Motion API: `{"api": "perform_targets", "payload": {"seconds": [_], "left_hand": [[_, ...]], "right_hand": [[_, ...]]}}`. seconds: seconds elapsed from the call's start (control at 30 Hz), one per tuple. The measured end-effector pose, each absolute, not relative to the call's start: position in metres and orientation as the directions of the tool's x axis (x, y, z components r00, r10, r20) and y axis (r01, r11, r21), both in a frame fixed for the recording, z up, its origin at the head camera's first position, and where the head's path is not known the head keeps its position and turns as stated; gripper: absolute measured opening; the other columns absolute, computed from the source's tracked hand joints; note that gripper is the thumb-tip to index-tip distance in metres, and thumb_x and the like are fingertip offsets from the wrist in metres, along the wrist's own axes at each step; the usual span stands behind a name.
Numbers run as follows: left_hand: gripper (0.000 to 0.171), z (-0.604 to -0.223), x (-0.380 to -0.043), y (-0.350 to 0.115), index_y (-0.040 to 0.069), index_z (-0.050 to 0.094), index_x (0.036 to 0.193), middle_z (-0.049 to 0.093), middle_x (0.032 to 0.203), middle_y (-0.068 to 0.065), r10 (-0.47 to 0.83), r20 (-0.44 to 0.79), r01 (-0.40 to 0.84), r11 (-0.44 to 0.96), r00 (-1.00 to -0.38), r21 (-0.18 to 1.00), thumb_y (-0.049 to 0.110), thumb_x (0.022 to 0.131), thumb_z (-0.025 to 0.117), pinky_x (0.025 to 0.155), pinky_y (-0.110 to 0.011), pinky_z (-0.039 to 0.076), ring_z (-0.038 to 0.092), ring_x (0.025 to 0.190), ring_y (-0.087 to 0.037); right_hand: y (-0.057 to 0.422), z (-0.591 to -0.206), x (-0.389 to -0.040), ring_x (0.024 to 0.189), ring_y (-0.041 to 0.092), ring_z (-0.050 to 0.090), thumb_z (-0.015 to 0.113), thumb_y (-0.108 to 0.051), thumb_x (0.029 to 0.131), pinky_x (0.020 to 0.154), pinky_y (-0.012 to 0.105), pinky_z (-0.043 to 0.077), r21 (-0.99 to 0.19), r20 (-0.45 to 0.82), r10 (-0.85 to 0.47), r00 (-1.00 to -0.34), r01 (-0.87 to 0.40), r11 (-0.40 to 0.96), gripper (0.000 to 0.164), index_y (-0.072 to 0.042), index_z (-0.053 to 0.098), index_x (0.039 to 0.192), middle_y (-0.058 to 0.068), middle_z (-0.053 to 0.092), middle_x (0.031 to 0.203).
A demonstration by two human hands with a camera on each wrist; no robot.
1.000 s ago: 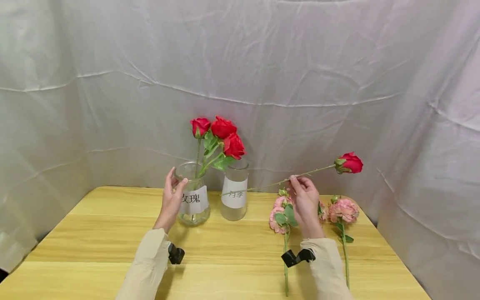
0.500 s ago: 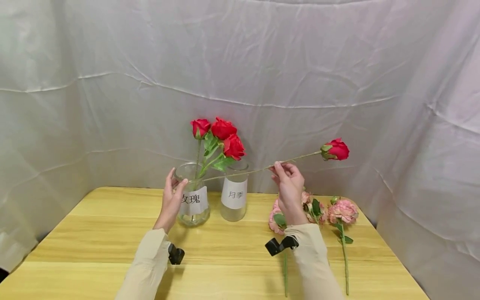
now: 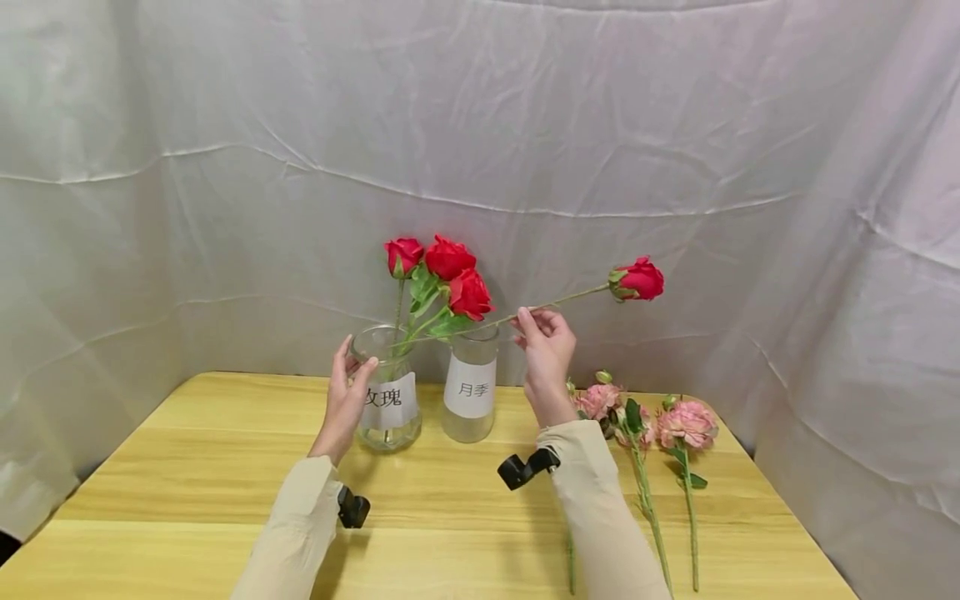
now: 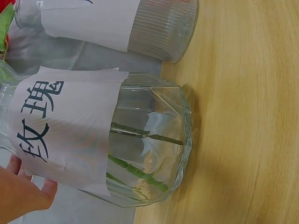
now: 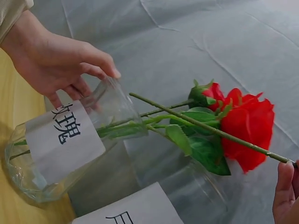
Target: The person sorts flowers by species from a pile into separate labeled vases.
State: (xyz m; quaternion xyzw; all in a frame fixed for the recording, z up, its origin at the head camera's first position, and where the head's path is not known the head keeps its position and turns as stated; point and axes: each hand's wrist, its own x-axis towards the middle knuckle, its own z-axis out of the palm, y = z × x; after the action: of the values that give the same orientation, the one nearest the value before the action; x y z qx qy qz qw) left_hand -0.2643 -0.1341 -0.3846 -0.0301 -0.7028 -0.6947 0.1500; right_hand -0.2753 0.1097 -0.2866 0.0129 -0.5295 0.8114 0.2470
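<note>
My left hand [image 3: 347, 404] grips the neck of a clear glass vase [image 3: 375, 437] with a white label bearing Chinese characters. Three red roses [image 3: 450, 258] stand in it, and their lower stems [image 4: 161, 138] show through the glass in the left wrist view. Between thumb and fingertips, my right hand [image 3: 551, 354] pinches the stem of another red rose [image 3: 637, 280]. That rose slants, bloom up to the right, and its bare stem end [image 5: 135, 96] points toward the vase mouth, close by the rim in the right wrist view.
Just right of the gripped vase stands a narrower, ribbed glass vase [image 3: 468, 430], also labelled. Pink flowers [image 3: 686, 423] with long stems lie on the wooden table [image 3: 195, 500] at the right. A grey cloth [image 3: 480, 125] hangs behind the table.
My right hand has moved left and up with the rose, bringing its stem end from in front of the narrower vase to the gripped vase's mouth. My left hand keeps its grip.
</note>
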Motion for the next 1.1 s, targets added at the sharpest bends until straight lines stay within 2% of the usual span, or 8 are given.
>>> {"api": "perform_targets", "payload": {"seconds": [0.33, 0.7, 0.87, 1.1], "left_hand": [[0.071, -0.384, -0.262, -0.133, 0.016, 0.004, 0.156, 0.028, 0.149, -0.024, -0.171, 0.263, 0.26, 0.042, -0.95, 0.965, 0.026, 0.101, 0.048, 0.112, -0.052, 0.022, 0.027, 0.136, -0.033], [0.071, -0.377, -0.26, -0.132, 0.013, 0.005, 0.156, 0.027, 0.149, -0.025, -0.166, 0.24, 0.239, 0.029, -0.956, 0.971, 0.023, 0.101, 0.048, 0.111, -0.053, 0.022, 0.026, 0.135, -0.035], [0.069, -0.373, -0.258, -0.131, 0.01, 0.006, 0.155, 0.028, 0.148, -0.026, -0.162, 0.229, 0.231, 0.009, -0.96, 0.973, 0.02, 0.101, 0.048, 0.111, -0.052, 0.022, 0.026, 0.135, -0.035], [0.071, -0.381, -0.261, -0.131, 0.014, 0.005, 0.156, 0.028, 0.149, -0.024, -0.177, 0.261, 0.261, 0.025, -0.949, 0.965, 0.025, 0.101, 0.048, 0.112, -0.051, 0.022, 0.027, 0.135, -0.033]], "right_hand": [[0.083, -0.286, -0.282, 0.064, 0.012, 0.064, 0.067, 0.006, 0.087, 0.051, 0.019, 0.05, -0.849, 0.278, 0.423, -0.863, -0.427, -0.312, 0.016, -0.003, 0.057, 0.079, 0.002, 0.063, 0.071], [0.058, -0.282, -0.275, 0.068, 0.016, 0.065, 0.071, 0.001, 0.086, 0.049, 0.02, 0.05, -0.871, 0.305, 0.409, -0.86, -0.426, -0.246, 0.01, 0.002, 0.061, 0.084, 0.006, 0.063, 0.073], [0.052, -0.277, -0.274, 0.069, 0.017, 0.065, 0.071, 0.0, 0.085, 0.048, 0.02, 0.05, -0.863, 0.379, 0.399, -0.835, -0.475, -0.174, 0.01, 0.005, 0.062, 0.089, 0.01, 0.065, 0.077], [0.038, -0.27, -0.269, 0.07, 0.021, 0.064, 0.073, -0.004, 0.085, 0.048, 0.024, 0.052, -0.846, 0.497, 0.362, -0.789, -0.533, 0.0, 0.013, 0.005, 0.067, 0.091, 0.012, 0.068, 0.08]]}}
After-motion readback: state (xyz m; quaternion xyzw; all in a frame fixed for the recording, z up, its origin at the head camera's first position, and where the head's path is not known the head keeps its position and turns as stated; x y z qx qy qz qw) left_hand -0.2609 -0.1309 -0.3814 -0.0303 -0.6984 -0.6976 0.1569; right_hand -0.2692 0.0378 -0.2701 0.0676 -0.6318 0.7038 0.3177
